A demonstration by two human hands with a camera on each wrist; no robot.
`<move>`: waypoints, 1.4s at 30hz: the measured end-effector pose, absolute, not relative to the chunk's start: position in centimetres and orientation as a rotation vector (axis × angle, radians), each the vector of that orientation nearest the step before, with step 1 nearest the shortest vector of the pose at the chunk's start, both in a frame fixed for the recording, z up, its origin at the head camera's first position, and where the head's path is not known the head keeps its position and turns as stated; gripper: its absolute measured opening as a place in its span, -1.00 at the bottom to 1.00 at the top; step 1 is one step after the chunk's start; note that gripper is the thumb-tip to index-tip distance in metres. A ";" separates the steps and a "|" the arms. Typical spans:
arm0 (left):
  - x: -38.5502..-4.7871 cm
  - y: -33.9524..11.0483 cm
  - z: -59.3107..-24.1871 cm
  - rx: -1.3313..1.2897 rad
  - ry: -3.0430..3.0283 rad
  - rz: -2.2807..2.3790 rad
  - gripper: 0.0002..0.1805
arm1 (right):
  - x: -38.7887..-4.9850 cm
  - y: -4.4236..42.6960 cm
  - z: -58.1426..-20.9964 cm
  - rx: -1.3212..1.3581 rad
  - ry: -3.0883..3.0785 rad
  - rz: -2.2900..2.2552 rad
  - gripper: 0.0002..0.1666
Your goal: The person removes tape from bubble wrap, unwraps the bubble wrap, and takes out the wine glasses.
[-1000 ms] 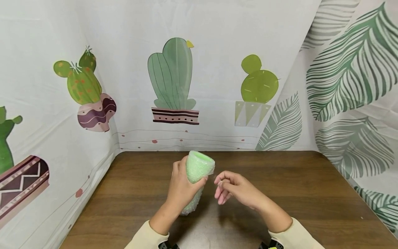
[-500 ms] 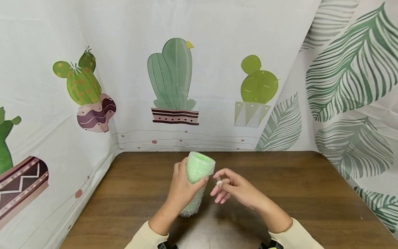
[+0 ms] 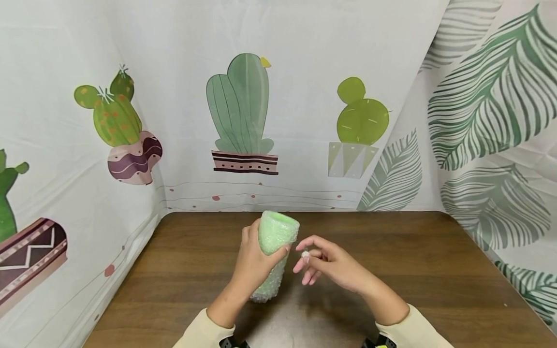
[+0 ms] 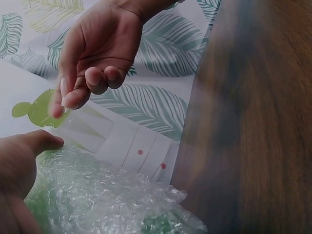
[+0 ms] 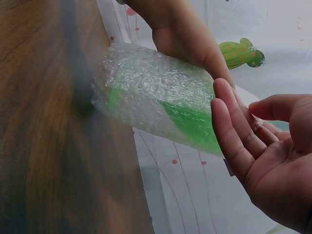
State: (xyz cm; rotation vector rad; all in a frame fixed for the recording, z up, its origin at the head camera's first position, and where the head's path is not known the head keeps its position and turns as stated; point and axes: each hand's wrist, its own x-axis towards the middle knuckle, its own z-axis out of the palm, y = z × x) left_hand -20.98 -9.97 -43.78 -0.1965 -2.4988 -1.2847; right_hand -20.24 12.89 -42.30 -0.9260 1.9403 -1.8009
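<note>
A light green, cup-like cylinder wrapped in bubble wrap (image 3: 278, 232) stands tilted above the table, its wide rim up. My left hand (image 3: 252, 261) grips it around the side, thumb across the front. In the right wrist view the bubble wrap (image 5: 151, 78) shows bright green beneath. My right hand (image 3: 332, 263) hovers just right of the cylinder, apart from it. Between its thumb and fingers it seems to pinch a small whitish, clear scrap (image 3: 305, 254), too small to name. The left wrist view shows my right hand (image 4: 105, 53) with the other fingers loosely bent.
A brown wooden table (image 3: 413, 261) lies beneath both hands. Behind it hangs a white cloth (image 3: 304, 121) printed with cacti and leaves, with more cloth along the left and right sides.
My left hand and the wrapped cylinder have shifted slightly left. My right hand's fingers have moved a little left, and the pale scrap between them shows more clearly.
</note>
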 end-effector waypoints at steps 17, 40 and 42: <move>-21.4 -10.3 -43.8 -0.137 -2.506 -1.590 0.05 | -20.5 12.9 -42.6 -0.918 2.184 -1.832 -0.71; -21.4 -9.3 -46.0 -0.161 -2.499 -2.124 -0.08 | -20.2 12.2 -42.8 -0.855 2.258 -1.803 -0.81; -21.4 -9.1 -46.4 -0.156 -2.512 -2.150 -0.08 | -20.2 12.2 -42.9 -0.836 2.303 -1.802 -0.82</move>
